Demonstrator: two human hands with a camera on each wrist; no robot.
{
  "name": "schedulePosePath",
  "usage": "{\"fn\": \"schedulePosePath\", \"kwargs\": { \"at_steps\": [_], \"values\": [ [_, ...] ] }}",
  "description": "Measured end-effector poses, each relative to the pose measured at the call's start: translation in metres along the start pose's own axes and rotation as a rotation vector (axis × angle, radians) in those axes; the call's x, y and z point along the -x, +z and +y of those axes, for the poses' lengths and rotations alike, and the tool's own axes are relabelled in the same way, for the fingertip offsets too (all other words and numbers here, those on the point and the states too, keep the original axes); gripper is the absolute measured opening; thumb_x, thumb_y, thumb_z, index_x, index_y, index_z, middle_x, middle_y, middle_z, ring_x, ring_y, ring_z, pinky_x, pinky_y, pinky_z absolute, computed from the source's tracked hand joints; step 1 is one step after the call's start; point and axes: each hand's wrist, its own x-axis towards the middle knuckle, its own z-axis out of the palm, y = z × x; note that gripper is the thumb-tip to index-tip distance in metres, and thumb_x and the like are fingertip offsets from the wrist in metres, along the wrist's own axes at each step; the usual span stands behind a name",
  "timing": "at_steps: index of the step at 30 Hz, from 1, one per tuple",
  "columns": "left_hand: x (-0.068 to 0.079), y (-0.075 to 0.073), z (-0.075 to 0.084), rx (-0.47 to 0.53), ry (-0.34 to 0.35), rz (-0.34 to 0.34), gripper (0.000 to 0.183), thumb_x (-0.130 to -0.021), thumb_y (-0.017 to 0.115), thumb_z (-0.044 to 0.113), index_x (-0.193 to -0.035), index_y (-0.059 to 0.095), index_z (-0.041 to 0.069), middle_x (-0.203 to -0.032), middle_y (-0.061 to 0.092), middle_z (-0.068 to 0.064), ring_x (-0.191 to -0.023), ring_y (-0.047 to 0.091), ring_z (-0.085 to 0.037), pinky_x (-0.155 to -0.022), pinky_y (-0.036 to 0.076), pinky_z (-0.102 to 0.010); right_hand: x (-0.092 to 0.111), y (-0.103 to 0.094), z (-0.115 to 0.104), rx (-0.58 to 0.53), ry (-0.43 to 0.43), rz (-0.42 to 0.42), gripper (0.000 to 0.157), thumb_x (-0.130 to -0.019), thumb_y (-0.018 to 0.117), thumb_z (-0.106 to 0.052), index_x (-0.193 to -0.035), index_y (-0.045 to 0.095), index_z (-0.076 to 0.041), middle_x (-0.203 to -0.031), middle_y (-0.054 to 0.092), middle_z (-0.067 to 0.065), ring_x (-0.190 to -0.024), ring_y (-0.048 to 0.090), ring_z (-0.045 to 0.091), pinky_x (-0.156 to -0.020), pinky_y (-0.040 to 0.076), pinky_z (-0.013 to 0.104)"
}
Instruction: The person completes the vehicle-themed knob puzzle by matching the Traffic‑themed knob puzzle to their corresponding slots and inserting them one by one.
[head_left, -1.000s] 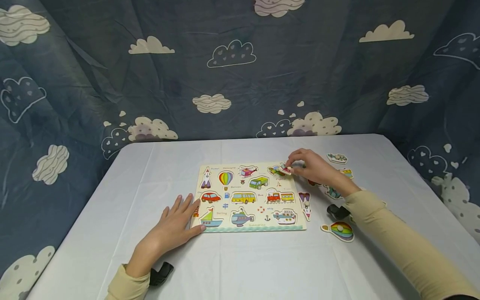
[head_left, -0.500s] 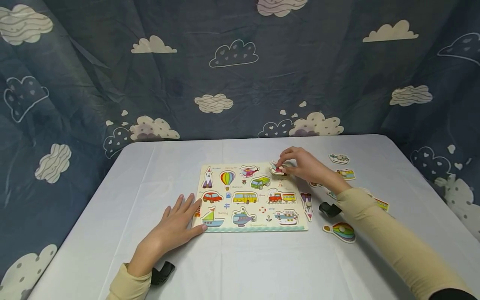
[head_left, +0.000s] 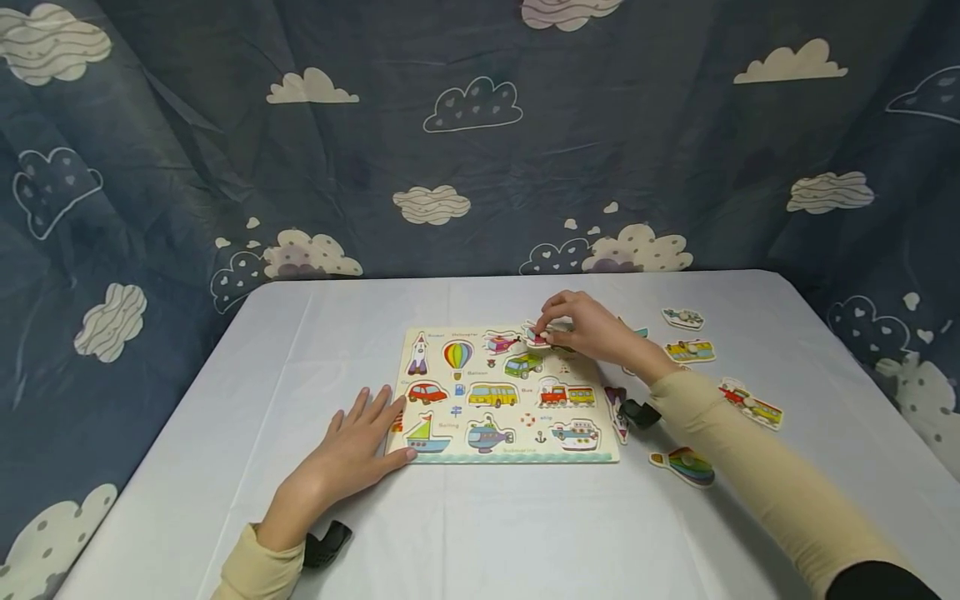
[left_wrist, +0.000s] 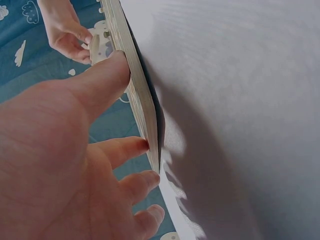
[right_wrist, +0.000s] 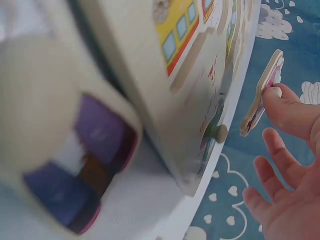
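Note:
A pale wooden peg puzzle board printed with vehicles lies on the table. My left hand rests at its left edge with fingers spread; in the left wrist view the thumb and fingertips touch the board's side. Over the board's upper right my right hand pinches a pink helicopter puzzle piece by its knob. The right wrist view shows that piece tilted and apart from the board. Beside the pink helicopter picture hangs the held piece. A knob stands up from the board's corner.
Right of the board lie a rocket piece, a balloon piece, a train piece, a yellow bus piece and a small pale piece. More pieces are partly hidden under the right arm. A cloud-patterned cloth hangs behind the table.
My right hand has moved left over the board's top edge with the helicopter piece, from the plane picture toward the helicopter picture. The left hand has stayed on the board's left edge.

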Motion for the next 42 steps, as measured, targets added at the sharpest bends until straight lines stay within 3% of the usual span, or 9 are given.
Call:
{"fn": "schedulePosePath", "kwargs": {
  "at_steps": [10,42],
  "values": [
    [-0.001,0.002,-0.001,0.002,-0.002,-0.001,0.080,-0.092,0.063,0.051,-0.154,0.034,0.011,-0.162,0.018,-0.012,-0.148,0.004,-0.037,-0.112,0.008,-0.066,-0.016,0.009,-0.004,-0.007,-0.058,-0.024,0.015,-0.090,0.072,-0.006,-0.101,0.077,-0.015,-0.129,0.056,0.018,-0.122,0.047,0.034,-0.102,0.038,0.052],
    [0.000,-0.002,0.001,0.075,0.025,-0.032,0.079,-0.094,0.063,0.046,-0.155,0.030,0.009,-0.161,0.020,-0.013,-0.147,0.014,-0.038,-0.112,0.015,-0.064,-0.046,0.021,-0.012,0.031,-0.085,-0.084,0.018,-0.089,0.071,-0.002,-0.102,0.077,-0.013,-0.128,0.057,0.018,-0.122,0.048,0.034,-0.106,0.035,0.051]
  ]
}}
